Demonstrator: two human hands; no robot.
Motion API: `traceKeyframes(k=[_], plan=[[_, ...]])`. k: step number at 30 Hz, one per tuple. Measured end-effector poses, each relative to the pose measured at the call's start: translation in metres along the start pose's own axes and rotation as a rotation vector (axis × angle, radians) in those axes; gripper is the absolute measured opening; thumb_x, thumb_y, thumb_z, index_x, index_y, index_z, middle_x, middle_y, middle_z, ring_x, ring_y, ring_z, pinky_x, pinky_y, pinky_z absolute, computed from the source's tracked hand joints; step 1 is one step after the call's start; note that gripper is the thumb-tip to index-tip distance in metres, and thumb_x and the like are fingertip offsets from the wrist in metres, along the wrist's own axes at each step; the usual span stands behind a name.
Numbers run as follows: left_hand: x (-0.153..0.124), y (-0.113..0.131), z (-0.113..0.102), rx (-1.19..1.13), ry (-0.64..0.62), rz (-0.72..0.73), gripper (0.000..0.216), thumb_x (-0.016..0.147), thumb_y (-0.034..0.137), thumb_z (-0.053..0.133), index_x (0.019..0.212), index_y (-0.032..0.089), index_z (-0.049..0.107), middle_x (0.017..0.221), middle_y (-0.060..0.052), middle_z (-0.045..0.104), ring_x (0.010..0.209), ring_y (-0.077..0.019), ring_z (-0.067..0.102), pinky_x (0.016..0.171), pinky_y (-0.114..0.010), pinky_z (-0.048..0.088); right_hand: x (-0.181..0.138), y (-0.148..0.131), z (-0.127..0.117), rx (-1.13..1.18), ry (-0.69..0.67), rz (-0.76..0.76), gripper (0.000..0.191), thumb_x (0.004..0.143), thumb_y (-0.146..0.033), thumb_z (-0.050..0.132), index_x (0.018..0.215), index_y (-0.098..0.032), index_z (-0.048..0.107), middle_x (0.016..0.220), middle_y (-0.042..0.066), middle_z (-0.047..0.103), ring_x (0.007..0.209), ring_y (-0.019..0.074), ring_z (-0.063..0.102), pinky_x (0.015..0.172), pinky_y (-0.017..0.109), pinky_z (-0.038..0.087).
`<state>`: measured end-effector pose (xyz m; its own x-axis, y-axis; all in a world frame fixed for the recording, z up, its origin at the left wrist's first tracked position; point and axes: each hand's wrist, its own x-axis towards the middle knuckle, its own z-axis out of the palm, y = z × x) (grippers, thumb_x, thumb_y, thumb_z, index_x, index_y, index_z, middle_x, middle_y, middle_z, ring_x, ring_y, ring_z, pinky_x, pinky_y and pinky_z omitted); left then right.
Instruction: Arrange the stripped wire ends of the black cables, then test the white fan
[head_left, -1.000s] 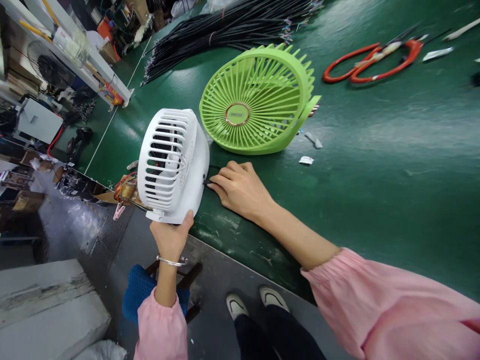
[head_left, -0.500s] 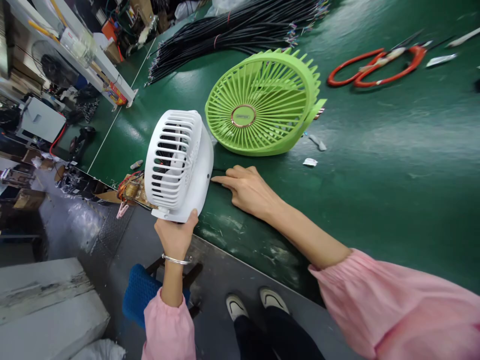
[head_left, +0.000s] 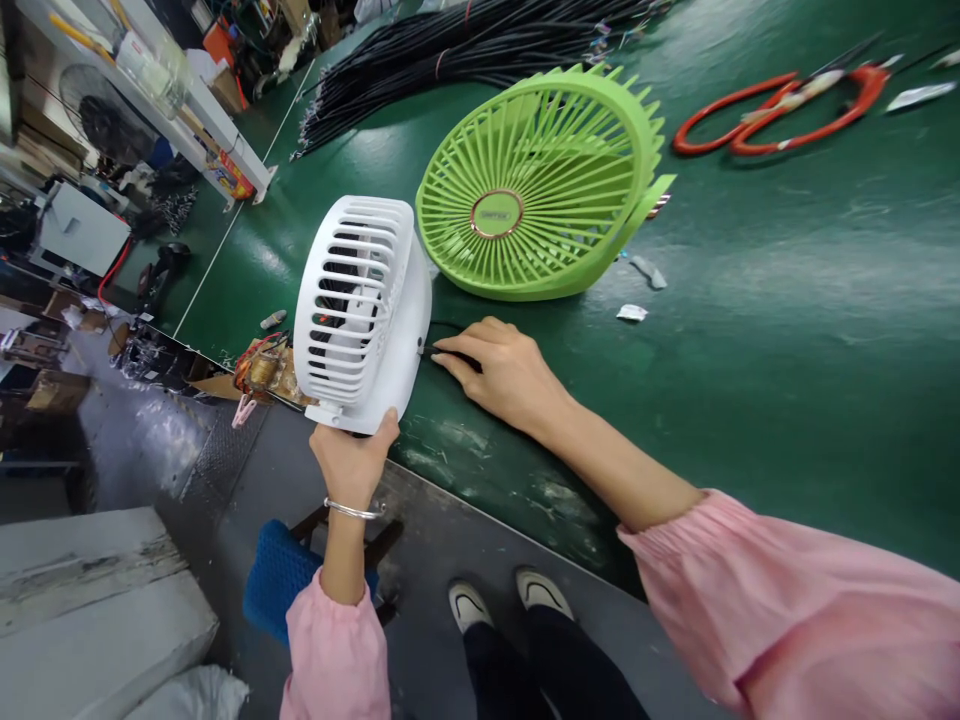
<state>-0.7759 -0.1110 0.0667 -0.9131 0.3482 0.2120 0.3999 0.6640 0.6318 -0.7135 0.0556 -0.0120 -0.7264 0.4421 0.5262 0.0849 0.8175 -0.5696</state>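
Observation:
My left hand (head_left: 352, 455) is closed on the lower edge of a white slotted plastic fan housing (head_left: 409, 330), its thumb on the near side. The housing is tilted at the table's edge, and its inner parts show only through the slots. Between the fingertips of my right hand (head_left: 510, 375) is a black cable (head_left: 459, 352), pinched close to its end. That end meets the housing's side at a small dark hole; whether it sits inside I cannot tell. Just beyond both hands lies a green fan grille (head_left: 517, 240) with a round badge at its middle.
Red-handled scissors (head_left: 780, 115) lie at the right on the green table (head_left: 750, 350). Bundles of black cables (head_left: 420, 75) stretch across the back. Small white scraps (head_left: 631, 313) rest near the grille. At the left edge are a wire coil (head_left: 262, 370) and a metal post (head_left: 240, 160).
My right fingers, earlier pointing at the housing's side, now pinch the black cable with its end at the hole. The housing is still in my left hand. The view has shifted slightly.

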Motion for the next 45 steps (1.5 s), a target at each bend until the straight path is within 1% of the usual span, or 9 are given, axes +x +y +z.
traceKeyframes(k=[6, 11, 14, 18, 24, 31, 39, 42, 45], plan=[[0.0, 0.002, -0.002, 0.006, -0.02, -0.003, 0.03, 0.058, 0.029, 0.077, 0.083, 0.014, 0.073, 0.088, -0.013, 0.076, 0.094, -0.0334, 0.07, 0.079, -0.039, 0.056, 0.001, -0.004, -0.004, -0.013, 0.001, 0.013, 0.019, 0.088, -0.023, 0.057, 0.087, -0.015, 0.074, 0.073, 0.01, 0.069, 0.075, 0.0265, 0.06, 0.064, 0.036, 0.04], [0.0, -0.004, -0.001, -0.017, -0.029, 0.023, 0.035, 0.058, 0.032, 0.078, 0.088, 0.014, 0.073, 0.092, -0.014, 0.076, 0.094, -0.0337, 0.07, 0.08, -0.04, 0.056, 0.003, -0.011, -0.005, 0.001, -0.054, 0.103, 0.013, 0.083, -0.02, 0.063, 0.084, -0.015, 0.075, 0.072, 0.009, 0.07, 0.073, 0.0255, 0.06, 0.063, 0.035, 0.038], [0.0, -0.008, 0.002, -0.112, -0.031, 0.033, 0.037, 0.057, 0.033, 0.077, 0.088, 0.013, 0.072, 0.091, -0.013, 0.076, 0.092, -0.0318, 0.07, 0.08, -0.039, 0.056, 0.004, -0.013, -0.003, 0.002, -0.056, 0.149, 0.014, 0.084, -0.02, 0.062, 0.085, -0.015, 0.075, 0.074, 0.01, 0.07, 0.074, 0.026, 0.058, 0.062, 0.035, 0.037], [0.003, -0.006, 0.002, -0.238, -0.056, 0.051, 0.031, 0.056, 0.032, 0.075, 0.08, 0.013, 0.072, 0.082, -0.011, 0.076, 0.08, -0.0279, 0.071, 0.07, -0.034, 0.058, 0.005, -0.012, -0.001, 0.022, -0.03, 0.099, 0.017, 0.086, -0.019, 0.059, 0.086, -0.014, 0.075, 0.074, 0.011, 0.068, 0.081, 0.0275, 0.056, 0.063, 0.035, 0.035], [0.006, 0.0, -0.002, -0.194, -0.09, 0.051, 0.023, 0.053, 0.031, 0.073, 0.069, 0.015, 0.07, 0.073, -0.01, 0.074, 0.072, -0.0273, 0.07, 0.068, -0.035, 0.057, 0.007, -0.01, -0.001, 0.037, -0.043, 0.074, 0.02, 0.087, -0.017, 0.055, 0.081, -0.016, 0.073, 0.07, 0.009, 0.066, 0.078, 0.0259, 0.053, 0.063, 0.035, 0.032], [0.002, -0.004, 0.001, -0.231, -0.081, 0.038, 0.031, 0.056, 0.034, 0.075, 0.079, 0.014, 0.071, 0.084, -0.012, 0.075, 0.085, -0.0297, 0.07, 0.077, -0.038, 0.057, 0.01, -0.016, -0.007, -0.001, -0.115, 0.13, 0.017, 0.086, -0.016, 0.058, 0.09, -0.011, 0.073, 0.08, 0.012, 0.068, 0.085, 0.0285, 0.055, 0.065, 0.037, 0.033], [-0.003, -0.01, 0.015, -0.496, -0.09, -0.077, 0.058, 0.051, 0.029, 0.08, 0.103, 0.012, 0.062, 0.112, -0.018, 0.069, 0.108, -0.0329, 0.064, 0.088, -0.04, 0.055, 0.006, -0.019, -0.007, -0.01, -0.052, 0.186, 0.018, 0.082, -0.02, 0.06, 0.093, -0.015, 0.073, 0.087, 0.011, 0.067, 0.092, 0.0308, 0.052, 0.071, 0.04, 0.035], [-0.005, -0.013, 0.018, -0.516, -0.074, -0.094, 0.06, 0.05, 0.027, 0.081, 0.105, 0.012, 0.06, 0.109, -0.017, 0.07, 0.106, -0.0318, 0.065, 0.088, -0.04, 0.055, 0.007, -0.019, -0.008, -0.028, -0.049, 0.195, 0.016, 0.083, -0.023, 0.062, 0.091, -0.016, 0.073, 0.087, 0.011, 0.067, 0.092, 0.0306, 0.051, 0.071, 0.04, 0.034], [-0.005, -0.014, 0.018, -0.457, -0.095, -0.044, 0.044, 0.052, 0.029, 0.08, 0.09, 0.013, 0.065, 0.094, -0.012, 0.074, 0.102, -0.0307, 0.067, 0.088, -0.04, 0.055, 0.009, -0.019, -0.011, -0.043, -0.069, 0.209, 0.014, 0.084, -0.024, 0.063, 0.09, -0.016, 0.074, 0.087, 0.011, 0.067, 0.092, 0.0301, 0.051, 0.071, 0.039, 0.033]])
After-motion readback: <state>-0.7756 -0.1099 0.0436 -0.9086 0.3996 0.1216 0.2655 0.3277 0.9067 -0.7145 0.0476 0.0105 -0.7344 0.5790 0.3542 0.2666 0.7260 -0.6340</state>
